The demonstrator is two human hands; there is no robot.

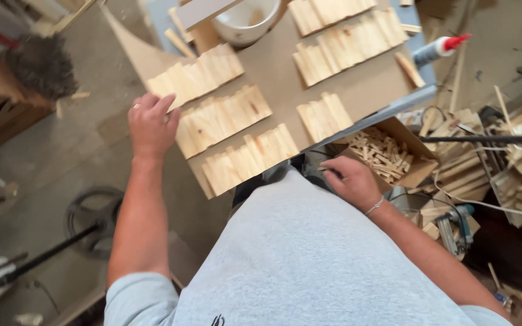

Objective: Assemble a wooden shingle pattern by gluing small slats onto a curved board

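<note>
An open brown cardboard box (421,158) holds short pale wooden sticks (385,154); the right hand (348,181) pinches one stick at its near edge; the left hand (151,125), fingers loosely spread, rests on the brown board's (285,90) left edge beside glued rows of pale wooden slats (222,118); a white bowl (246,21) sits at the far edge.

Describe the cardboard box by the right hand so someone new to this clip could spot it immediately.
Start at the brown board covered with rows of wooden slats. Just off its near right edge, beside the right hand, sits an open cardboard box. Unlike the loose scrap wood beyond, it holds a heap of small sticks.
</note>
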